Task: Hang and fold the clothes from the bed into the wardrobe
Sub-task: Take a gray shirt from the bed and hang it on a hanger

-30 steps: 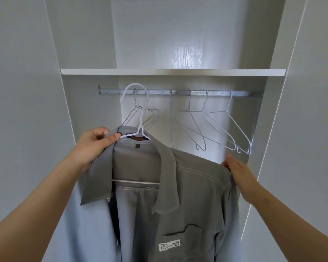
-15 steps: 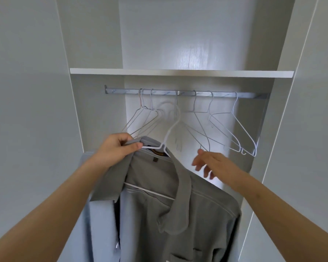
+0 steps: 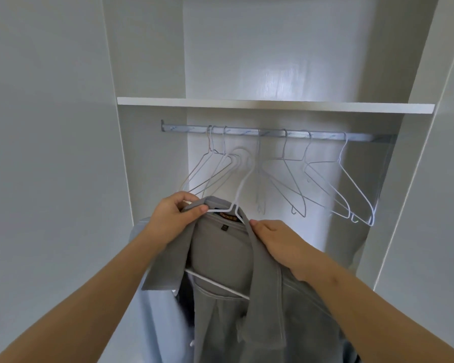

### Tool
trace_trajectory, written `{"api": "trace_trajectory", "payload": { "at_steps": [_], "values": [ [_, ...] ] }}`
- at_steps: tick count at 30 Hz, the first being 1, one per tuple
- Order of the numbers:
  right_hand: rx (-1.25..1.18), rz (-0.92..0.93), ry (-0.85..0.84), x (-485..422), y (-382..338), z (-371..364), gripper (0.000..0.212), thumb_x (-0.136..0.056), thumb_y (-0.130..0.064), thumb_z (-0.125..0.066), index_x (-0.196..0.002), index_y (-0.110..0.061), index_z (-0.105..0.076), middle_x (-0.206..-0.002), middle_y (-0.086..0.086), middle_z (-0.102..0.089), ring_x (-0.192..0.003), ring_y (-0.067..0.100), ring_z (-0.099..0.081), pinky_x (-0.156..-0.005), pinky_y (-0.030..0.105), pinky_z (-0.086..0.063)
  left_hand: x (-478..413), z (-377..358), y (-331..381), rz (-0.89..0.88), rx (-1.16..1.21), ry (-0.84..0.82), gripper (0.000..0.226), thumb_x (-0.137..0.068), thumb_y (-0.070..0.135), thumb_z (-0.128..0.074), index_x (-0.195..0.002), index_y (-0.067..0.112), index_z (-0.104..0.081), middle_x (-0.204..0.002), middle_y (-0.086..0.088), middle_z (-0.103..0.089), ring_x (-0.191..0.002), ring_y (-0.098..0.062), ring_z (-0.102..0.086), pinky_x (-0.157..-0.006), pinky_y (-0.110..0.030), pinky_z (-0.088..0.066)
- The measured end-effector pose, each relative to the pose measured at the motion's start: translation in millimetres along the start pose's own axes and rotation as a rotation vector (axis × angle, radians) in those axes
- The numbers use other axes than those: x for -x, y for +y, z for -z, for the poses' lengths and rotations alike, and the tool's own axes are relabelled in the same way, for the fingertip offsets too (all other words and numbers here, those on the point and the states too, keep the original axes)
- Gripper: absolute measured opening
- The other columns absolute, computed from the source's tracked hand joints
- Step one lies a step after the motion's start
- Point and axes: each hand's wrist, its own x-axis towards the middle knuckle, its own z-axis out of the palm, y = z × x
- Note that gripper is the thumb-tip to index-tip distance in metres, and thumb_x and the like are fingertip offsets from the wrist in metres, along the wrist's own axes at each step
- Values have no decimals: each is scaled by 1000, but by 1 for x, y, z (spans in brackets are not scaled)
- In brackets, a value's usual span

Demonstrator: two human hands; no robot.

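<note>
Head view: the grey shirt [image 3: 220, 258] hangs on its white hanger [image 3: 215, 283] between both hands. The left hand [image 3: 172, 218] curls round collar and hanger shoulder, and the right hand [image 3: 278, 247] pinches the collar's other side. The hook points up, just below the rail [image 3: 325, 136], which runs left-right above, so the lift likely goes up and over.

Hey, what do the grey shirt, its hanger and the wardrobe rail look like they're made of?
Grey shirt: woven cloth, likely cotton twill, matte, with stitched seams.
Hanger: thin wire, apparently white-coated, smooth.
Rail: metal, probably aluminium, silvery with a ribbed sheen.
</note>
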Motion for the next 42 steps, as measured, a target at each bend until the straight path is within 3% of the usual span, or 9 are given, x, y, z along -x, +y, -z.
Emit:
{"api": "trace_trajectory", "payload": {
  "at_steps": [3,7,10,15,18,25,32,36,42],
  "values": [
    [-84,-64,-1,-11,-10,-27,45,-98,-37,-39,-98,-2,-68,-94,13,-69,-86,23,-65,-79,29,-51,-6,14,-9,90,29,170,14,-79,26,-72,-78,28,-58,-82,6,-60,-82,-15,-56,-79,-30,-45],
    [-252,-221,-16,-34,-14,-63,33,-99,-26,-41,-95,-4,-64,-95,15,-65,-83,26,-62,-77,32,-52,-11,37,-18,217,114,304,10,-89,25,-60,-79,25,-57,-86,5,-58,-87,-16,-53,-77,-26,-36],
    [-364,-328,-26,-64,-25,-93,26,-97,-19,-40,-82,-8,-57,-81,13,-58,-68,22,-54,-59,26,-44,-20,60,-32,266,137,307,3,-91,19,-56,-89,18,-58,-92,3,-58,-87,-15,-51,-78,-25,-34],
    [-583,-441,-60,-123,-54,-143,25,-95,-21,-43,-93,-3,-62,-87,16,-62,-75,26,-58,-67,29,-47,-46,88,-63,309,115,252,9,-90,11,-56,-98,16,-58,-98,1,-56,-89,-15,-52,-81,-27,-38],
    [-670,-423,-55,-163,-72,-170,27,-94,-17,-42,-99,0,-62,-92,18,-63,-81,29,-58,-79,36,-50,-74,101,-83,322,157,233,8,-92,9,-53,-96,15,-56,-90,2,-54,-81,-11,-50,-74,-26,-39],
    [-782,-396,31,-243,-96,-207,23,-89,-7,-39,-81,0,-59,-73,15,-59,-67,27,-56,-61,32,-47,-136,120,-116,344,230,191,12,-91,10,-52,-84,18,-57,-77,2,-56,-68,-10,-51,-60,-22,-39],
    [-715,-269,30,-312,-128,-225,34,-90,4,-29,-118,7,-48,-78,15,-53,-66,21,-52,-52,27,-46,-179,132,-143,372,297,191,17,-93,6,-48,-106,9,-57,-88,-4,-59,-73,-13,-52,-59,-20,-40],
    [-632,-224,15,-339,-140,-217,24,-88,5,-31,-97,-2,-51,-65,9,-46,-52,15,-43,-33,13,-35,-197,129,-143,303,352,160,22,-90,9,-54,-109,17,-48,-91,3,-60,-84,-13,-59,-74,-25,-48],
    [-659,-171,28,-391,-151,-193,24,-89,6,-34,-79,-10,-48,-61,7,-50,-38,10,-49,-32,11,-36,-247,116,-132,265,317,162,32,-89,13,-55,-120,11,-48,-97,-3,-62,-93,-20,-61,-88,-36,-50]
  ]
}}
